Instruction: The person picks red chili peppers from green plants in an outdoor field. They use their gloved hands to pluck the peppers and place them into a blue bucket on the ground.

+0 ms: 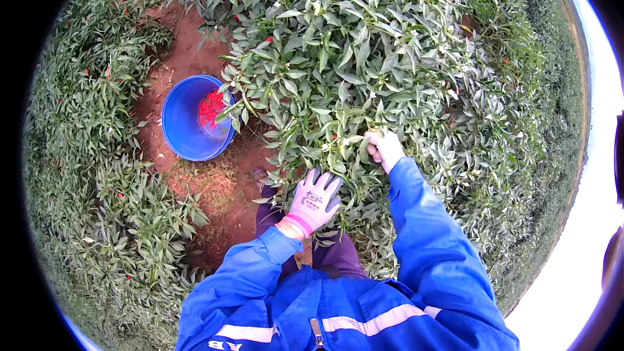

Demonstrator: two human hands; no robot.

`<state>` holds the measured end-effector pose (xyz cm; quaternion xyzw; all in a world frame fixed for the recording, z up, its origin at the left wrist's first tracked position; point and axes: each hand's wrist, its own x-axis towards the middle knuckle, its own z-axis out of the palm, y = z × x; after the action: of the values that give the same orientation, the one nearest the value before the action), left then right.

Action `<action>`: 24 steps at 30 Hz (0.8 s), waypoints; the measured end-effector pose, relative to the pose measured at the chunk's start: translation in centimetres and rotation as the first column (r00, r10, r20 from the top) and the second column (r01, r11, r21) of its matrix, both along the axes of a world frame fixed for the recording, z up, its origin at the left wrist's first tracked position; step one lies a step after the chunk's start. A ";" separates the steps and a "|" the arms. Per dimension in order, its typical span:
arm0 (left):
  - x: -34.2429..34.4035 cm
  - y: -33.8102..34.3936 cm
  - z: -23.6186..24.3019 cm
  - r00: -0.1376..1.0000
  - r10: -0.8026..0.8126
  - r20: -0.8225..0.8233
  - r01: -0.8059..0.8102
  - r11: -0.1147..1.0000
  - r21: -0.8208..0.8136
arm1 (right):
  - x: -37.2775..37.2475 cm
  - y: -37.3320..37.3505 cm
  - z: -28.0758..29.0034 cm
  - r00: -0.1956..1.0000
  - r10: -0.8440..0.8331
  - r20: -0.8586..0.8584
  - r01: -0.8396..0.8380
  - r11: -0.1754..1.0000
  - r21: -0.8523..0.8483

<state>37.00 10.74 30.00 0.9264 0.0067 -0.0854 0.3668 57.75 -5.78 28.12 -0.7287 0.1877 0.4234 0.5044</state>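
Note:
My left hand [313, 199] wears a pale glove with grey fingertips and a pink cuff. Its fingers are spread against the lower leaves of a pepper plant [351, 71], with nothing seen in its grasp. Further right, my right hand [385, 149] looks pale in the bright light and has its fingers curled in among the leaves and stems. Whatever it may hold is hidden. Close to its left, a small red chili pepper [335, 136] shows through the foliage. Several other red chilies dot the bushes.
On the reddish soil path [224, 231] to the left stands a blue bucket [182, 120], with a heap of red chilies [210, 108] at its bottom. Another row of pepper plants [97, 156] lines the path's far left side. Dense foliage stretches to the right.

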 end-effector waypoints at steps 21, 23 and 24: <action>-1.2 -1.9 0.3 0.999 0.050 -0.006 -0.050 0.998 -0.044 | 2.0 4.7 0.1 0.652 0.697 0.298 -0.641 0.717 -0.275; -1.9 -1.8 -0.3 0.992 0.117 -0.038 -0.120 0.990 -0.073 | 1.9 4.1 -1.5 0.106 0.967 0.231 -0.721 0.235 -0.652; -2.0 -1.6 -0.4 0.985 0.165 -0.053 -0.170 0.979 -0.109 | 1.9 4.2 -1.4 -0.053 0.986 0.159 -0.725 0.071 -0.685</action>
<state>34.98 9.17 29.56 0.8981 0.0878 -0.0749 0.4244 59.60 -1.61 26.72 -0.8396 -0.4268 0.3345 -0.0313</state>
